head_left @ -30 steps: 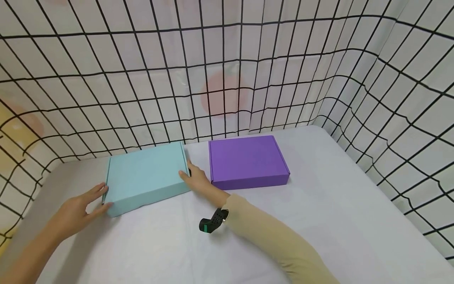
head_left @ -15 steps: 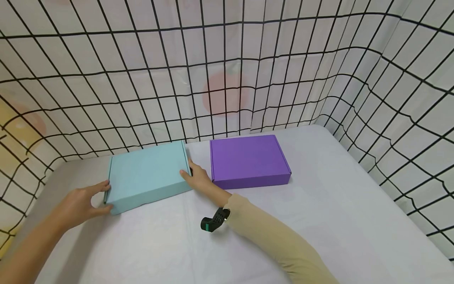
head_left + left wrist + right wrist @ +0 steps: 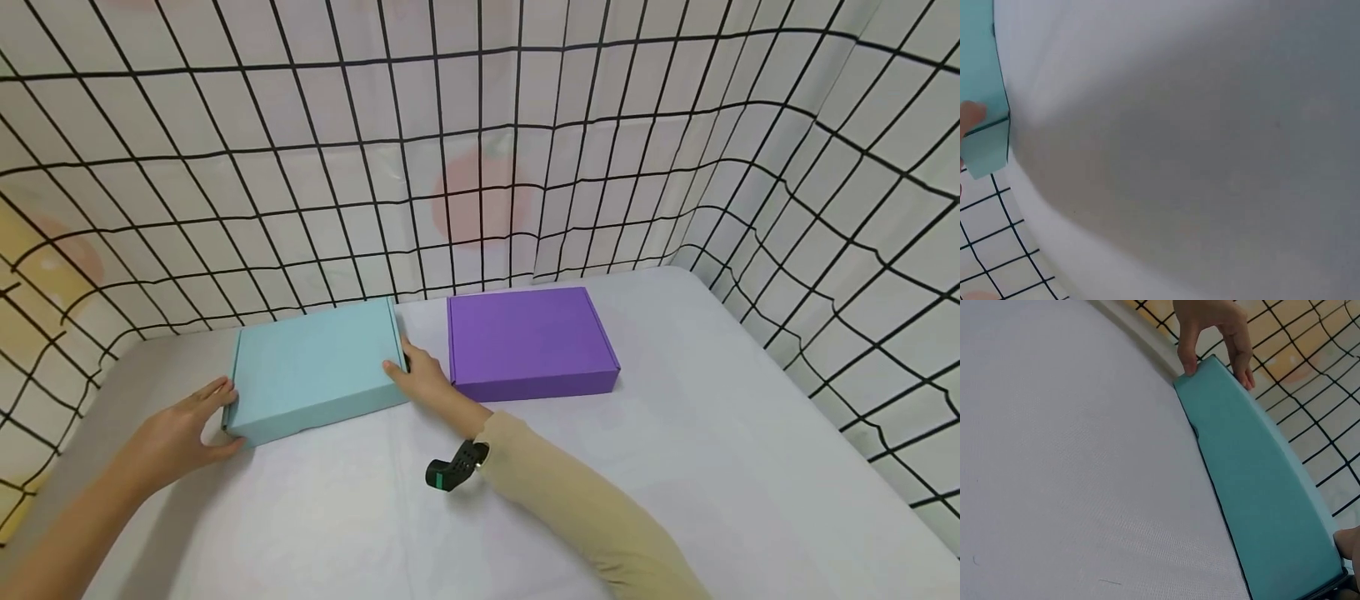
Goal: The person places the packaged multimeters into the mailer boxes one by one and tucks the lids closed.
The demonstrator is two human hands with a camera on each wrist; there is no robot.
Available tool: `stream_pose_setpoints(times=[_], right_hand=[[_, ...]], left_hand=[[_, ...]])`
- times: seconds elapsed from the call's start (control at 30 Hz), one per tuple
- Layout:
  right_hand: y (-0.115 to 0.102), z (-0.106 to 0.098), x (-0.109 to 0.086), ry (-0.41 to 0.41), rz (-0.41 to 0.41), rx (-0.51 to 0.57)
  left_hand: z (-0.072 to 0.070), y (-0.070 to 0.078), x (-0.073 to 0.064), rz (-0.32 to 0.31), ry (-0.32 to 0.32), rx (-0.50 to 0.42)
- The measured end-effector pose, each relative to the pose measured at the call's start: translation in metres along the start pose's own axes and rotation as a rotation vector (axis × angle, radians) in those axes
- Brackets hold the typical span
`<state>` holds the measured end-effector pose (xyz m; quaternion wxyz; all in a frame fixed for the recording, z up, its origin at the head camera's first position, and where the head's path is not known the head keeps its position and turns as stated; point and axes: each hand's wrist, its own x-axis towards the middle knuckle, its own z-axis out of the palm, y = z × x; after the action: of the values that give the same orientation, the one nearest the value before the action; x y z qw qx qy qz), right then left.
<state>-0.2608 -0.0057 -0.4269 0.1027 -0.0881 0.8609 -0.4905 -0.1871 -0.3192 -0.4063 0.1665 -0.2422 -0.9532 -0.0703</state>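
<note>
A flat light blue cardboard box (image 3: pixel 318 358) lies with its lid closed on the white surface, at the left in the head view. My left hand (image 3: pixel 176 433) grips its near left corner, thumb at the front face and fingers along the left side. At the opposite end, my right hand (image 3: pixel 422 377) holds the right side, with the thumb on the top edge and the other fingers partly hidden behind the side. In the right wrist view, the box's long front face (image 3: pixel 1254 481) runs between both hands. Only one end of the box (image 3: pixel 985 69) shows in the left wrist view.
A closed purple box (image 3: pixel 531 343) lies just right of my right hand. Black wire mesh (image 3: pixel 480 158) rises behind both boxes and along the right side. From my right wrist hangs a black strap (image 3: pixel 453 468) over the white cloth-covered surface (image 3: pixel 675 433).
The light blue box's left end has shifted slightly back, so the box sits a little straighter. My left hand has moved along with that corner; my right hand keeps its hold.
</note>
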Motion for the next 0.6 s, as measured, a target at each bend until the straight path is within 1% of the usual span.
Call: stream_pose_setpoints(times=[0.17,0.2,0.27,0.3,0.43,0.5,0.6], right_hand=[[-0.001,0.0,0.001,-0.009,0.004,0.004],[0.0,0.0,0.001,-0.01,0.005,0.004],[0.0,0.0,0.001,-0.011,-0.003,0.005],[0.0,0.0,0.001,-0.013,-0.008,0.008],[0.001,0.0,0.002,-0.017,-0.014,0.009],[0.001,-0.001,0.002,-0.02,-0.011,0.01],[0.0,-0.002,0.002,-0.019,-0.012,0.011]], left_hand=[[0.0,0.0,-0.001,-0.041,-0.059,0.016],[0.001,0.001,-0.001,-0.041,-0.061,0.017],[0.002,0.001,-0.001,-0.024,-0.042,0.021],[0.002,0.0,-0.002,-0.009,-0.022,0.023],[0.006,-0.003,-0.003,0.08,0.059,0.03],[0.008,-0.005,-0.004,0.112,0.089,0.029],[0.011,-0.005,-0.005,0.13,0.111,0.029]])
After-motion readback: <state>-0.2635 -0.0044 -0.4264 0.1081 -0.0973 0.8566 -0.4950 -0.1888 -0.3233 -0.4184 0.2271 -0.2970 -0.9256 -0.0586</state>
